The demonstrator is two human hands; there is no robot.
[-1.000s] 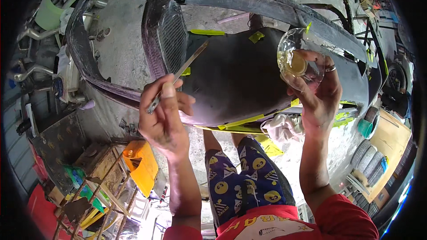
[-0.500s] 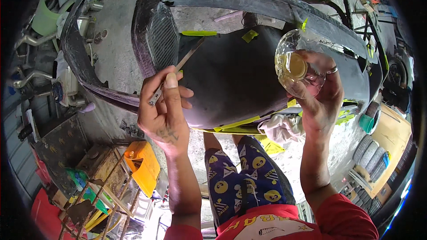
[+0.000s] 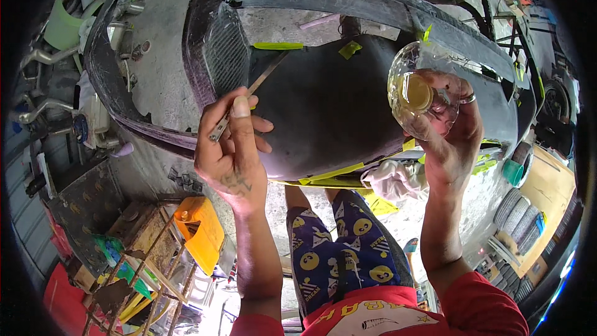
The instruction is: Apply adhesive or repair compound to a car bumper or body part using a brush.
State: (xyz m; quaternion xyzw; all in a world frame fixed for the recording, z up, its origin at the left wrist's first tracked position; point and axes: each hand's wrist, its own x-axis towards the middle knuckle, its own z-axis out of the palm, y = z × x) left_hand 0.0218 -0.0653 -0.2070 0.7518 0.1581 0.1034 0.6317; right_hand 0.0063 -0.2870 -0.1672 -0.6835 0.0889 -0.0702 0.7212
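Between the thumb and fingers of my left hand (image 3: 235, 149) is a thin, flat blade-like strip (image 3: 268, 73), its narrow tip pointing up and to the right. My right hand (image 3: 449, 130) grips a clear plastic cup (image 3: 403, 65), tilted so that I see into it; amber liquid (image 3: 415, 93) shows at its bottom. Both hands are held up over a large dark car bumper (image 3: 323, 112) with a smooth, dull black panel. Yellow-green tape (image 3: 278, 46) is stuck along parts of its edges. The strip's tip appears over the panel; whether it touches I cannot tell.
A white cloth (image 3: 395, 179) lies at the bumper's near edge. An orange container (image 3: 200, 231) and a rusty metal frame (image 3: 140, 261) stand near left. Exhaust pipes (image 3: 46, 56) lie far left. Stacked tyres (image 3: 517, 221) and a wooden board (image 3: 547, 193) are at right.
Both hands have shifted very slightly to the right, still holding the strip and the cup. What looks like a sandalled foot has come into view beside my right forearm.
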